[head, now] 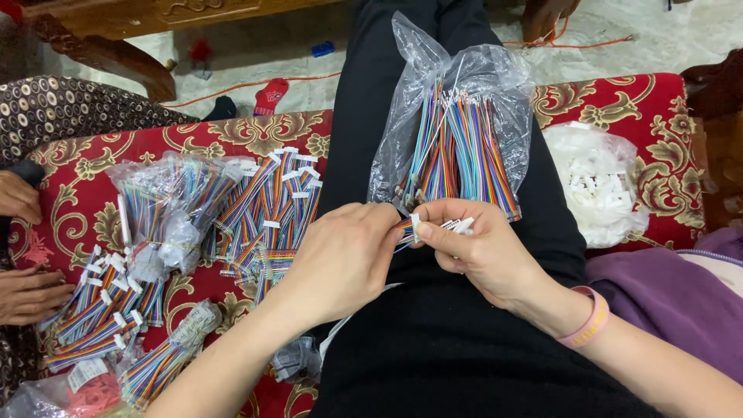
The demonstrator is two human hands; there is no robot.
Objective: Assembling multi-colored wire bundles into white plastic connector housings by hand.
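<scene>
My left hand (344,259) and my right hand (480,251) meet over my lap in black trousers (433,348). Together they pinch a short multicoloured ribbon cable (405,229). My right fingers also hold a small white plastic connector (457,225) at the cable's end. Just beyond my hands, a clear plastic bag (457,85) lies open on my thigh, filled with a bundle of rainbow ribbon cables (457,155). A pink wristband (588,319) circles my right wrist.
Left of me on the red patterned cushion (255,131) lie finished cables with white connectors (271,209) and several bagged bundles (166,205). A bag of white connectors (596,190) sits to my right. Another person's hands (23,248) rest at the far left.
</scene>
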